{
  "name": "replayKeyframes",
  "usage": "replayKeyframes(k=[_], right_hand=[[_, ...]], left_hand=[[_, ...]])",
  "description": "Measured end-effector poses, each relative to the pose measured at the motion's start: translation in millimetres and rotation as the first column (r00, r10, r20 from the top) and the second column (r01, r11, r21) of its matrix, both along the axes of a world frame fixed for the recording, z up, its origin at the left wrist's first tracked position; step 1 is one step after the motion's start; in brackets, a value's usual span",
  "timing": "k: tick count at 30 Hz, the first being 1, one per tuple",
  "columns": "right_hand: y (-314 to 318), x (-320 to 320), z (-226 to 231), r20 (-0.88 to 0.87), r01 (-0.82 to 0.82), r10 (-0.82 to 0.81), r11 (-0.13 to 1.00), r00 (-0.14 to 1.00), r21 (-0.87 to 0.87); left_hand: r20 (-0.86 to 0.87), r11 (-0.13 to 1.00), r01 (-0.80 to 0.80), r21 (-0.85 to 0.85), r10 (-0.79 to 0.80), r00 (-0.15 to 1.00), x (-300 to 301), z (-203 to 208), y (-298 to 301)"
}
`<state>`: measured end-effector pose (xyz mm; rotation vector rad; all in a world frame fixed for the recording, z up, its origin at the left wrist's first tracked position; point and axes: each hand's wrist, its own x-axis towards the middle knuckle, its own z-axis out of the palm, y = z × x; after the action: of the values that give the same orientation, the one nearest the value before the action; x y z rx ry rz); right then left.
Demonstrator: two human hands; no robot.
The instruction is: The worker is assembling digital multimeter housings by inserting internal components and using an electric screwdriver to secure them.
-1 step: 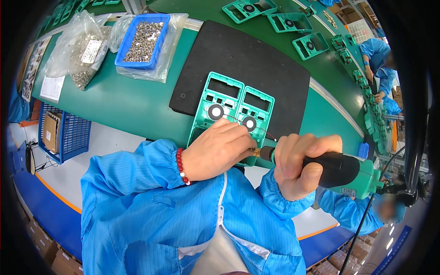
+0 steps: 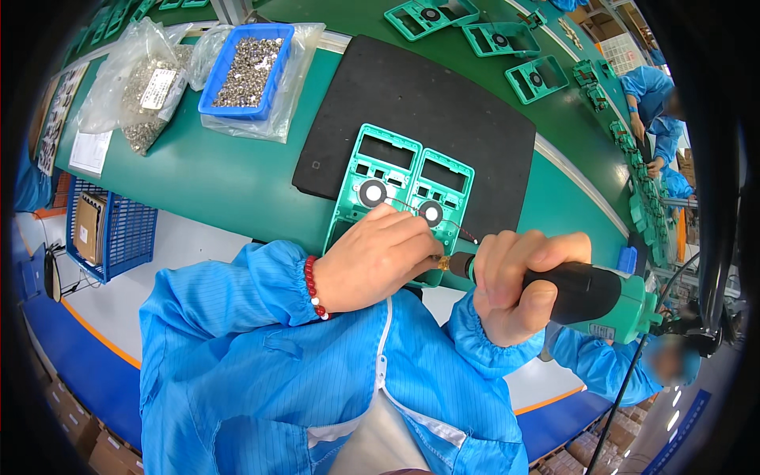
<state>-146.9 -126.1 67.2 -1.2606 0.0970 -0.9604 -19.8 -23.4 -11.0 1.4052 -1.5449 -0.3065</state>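
My right hand is wrapped round a green and black electric screwdriver, held nearly level with its tip pointing left. My left hand, palm down, has its fingertips pinched together at the brass-coloured tip of the screwdriver. What the left fingers hold there is hidden. Beneath and beyond that hand lie two teal plastic housings side by side, a left housing and a right housing. Each carries a round speaker, one on the left and one on the right. A thin dark red wire runs from the right speaker.
The housings rest partly on a black mat on a green table. A blue tray of small metal parts and a plastic bag of similar parts stand at far left. More housings lie beyond. Co-workers sit at right.
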Motion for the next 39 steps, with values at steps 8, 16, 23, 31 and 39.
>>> replayKeyframes(k=[8, 16, 23, 31, 39], right_hand=[[-3.1, -1.4, -3.8, 0.011, -0.053, 0.053, 0.998, 0.999, -0.038], [-1.1, 4.4, -0.8, -0.112, 0.057, -0.079, 0.981, 0.991, -0.186], [-11.7, 8.2, -27.6, -0.115, 0.267, -0.289, 0.948, 0.950, -0.175], [-21.4, 3.3, -49.9, -0.158, 0.268, -0.284, 0.957, 0.946, -0.114], [-21.4, 4.4, -55.3, -0.158, 0.243, -0.252, 0.967, 0.955, -0.073]], left_hand=[[-0.019, 0.999, 0.002, 0.032, -0.001, 1.000, 0.8, 3.7, 1.5], [0.035, 0.994, -0.104, 0.017, 0.104, 0.994, 3.2, 13.4, 1.3], [0.301, 0.979, 0.194, 0.056, -0.202, 0.932, 3.1, -4.4, 17.9], [0.394, 0.956, 0.242, 0.165, -0.289, 0.872, 1.8, -20.8, 20.2], [0.401, 0.953, 0.243, 0.180, -0.297, 0.867, 3.1, -18.6, 20.4]])
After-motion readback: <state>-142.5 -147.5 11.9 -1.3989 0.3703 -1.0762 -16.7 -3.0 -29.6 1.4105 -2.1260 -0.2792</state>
